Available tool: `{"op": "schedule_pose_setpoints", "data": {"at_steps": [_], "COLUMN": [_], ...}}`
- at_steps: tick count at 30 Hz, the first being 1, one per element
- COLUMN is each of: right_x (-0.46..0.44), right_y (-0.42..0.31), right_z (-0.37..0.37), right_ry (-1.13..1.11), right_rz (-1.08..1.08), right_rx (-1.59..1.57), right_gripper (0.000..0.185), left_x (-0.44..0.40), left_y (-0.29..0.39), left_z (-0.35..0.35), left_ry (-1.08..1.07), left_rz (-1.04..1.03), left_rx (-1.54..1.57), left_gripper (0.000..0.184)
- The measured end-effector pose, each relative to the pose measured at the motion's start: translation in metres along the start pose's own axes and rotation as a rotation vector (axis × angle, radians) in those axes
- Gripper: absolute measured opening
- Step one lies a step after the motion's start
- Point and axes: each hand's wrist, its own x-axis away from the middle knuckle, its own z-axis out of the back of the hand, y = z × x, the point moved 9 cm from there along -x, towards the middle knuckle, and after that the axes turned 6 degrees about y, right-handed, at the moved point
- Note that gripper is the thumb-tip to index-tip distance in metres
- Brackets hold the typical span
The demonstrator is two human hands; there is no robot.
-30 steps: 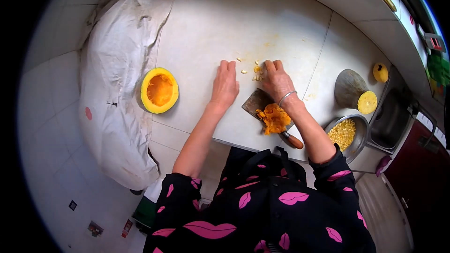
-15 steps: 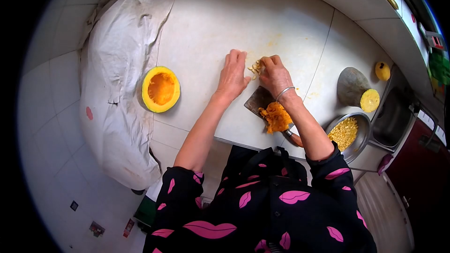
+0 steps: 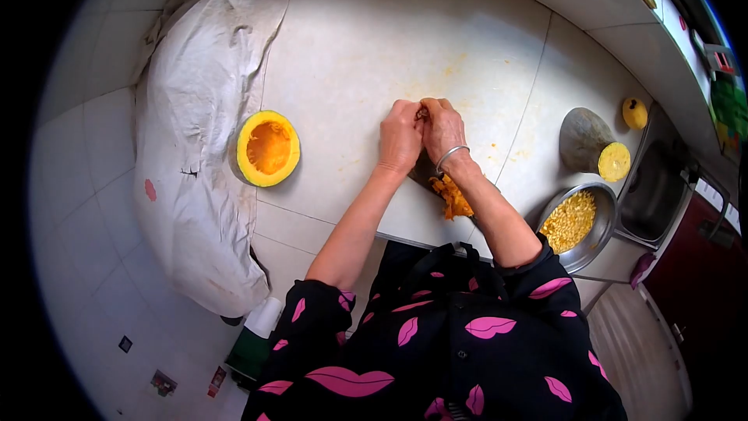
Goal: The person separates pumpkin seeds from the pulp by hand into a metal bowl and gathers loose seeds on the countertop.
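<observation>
My left hand [image 3: 400,137] and my right hand [image 3: 443,129] meet over the counter, fingertips curled and pressed together. Between them the pumpkin seeds are mostly covered; only a small dark bit shows. A metal bangle circles the right wrist. Just below the hands lies a dark cleaver blade [image 3: 422,171], partly behind the right forearm. Stringy orange pumpkin pulp [image 3: 453,196] rests on it. To the left, a hollowed pumpkin half [image 3: 291,148] sits with its cut face up.
A metal bowl [image 3: 601,235] of pale seeds [image 3: 569,221] stands at the right front edge. Behind it are a cut grey-green pumpkin piece [image 3: 583,140], a small yellow piece [image 3: 636,114] and a sink [image 3: 651,187]. A whitish cloth [image 3: 191,109] covers something along the left.
My hands have come together from either side of the little seed pile, which is now hidden. The right forearm has shifted left, covering more of the cleaver and pulp.
</observation>
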Motion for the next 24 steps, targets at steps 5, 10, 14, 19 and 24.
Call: {"op": "schedule_pose_setpoints", "data": {"at_steps": [5,10,14,19,24], "right_x": [-0.003,0.013,0.056,0.145,0.229], "right_y": [0.016,0.028,0.023,0.070,0.146], "right_z": [-0.006,0.021,0.103,0.220,0.288], "right_ry": [-0.045,-0.065,-0.003,0.227,0.363], "right_rz": [-0.127,-0.230,-0.263,-0.433,-0.561], "right_rx": [-0.188,-0.451,-0.441,-0.319,-0.256], "right_gripper": [0.029,0.026,0.025,0.028,0.029], "left_x": [0.000,0.011,0.039,0.113,0.189], "left_y": [-0.017,0.027,0.104,0.199,0.257], "left_z": [0.001,0.009,-0.010,-0.080,-0.138], "left_ry": [0.038,0.024,-0.115,-0.422,-0.619], "left_rz": [0.197,0.105,-0.081,-0.171,-0.423], "left_rx": [0.146,0.142,0.143,0.393,0.402], "left_gripper": [0.016,0.015,0.017,0.021,0.019]}}
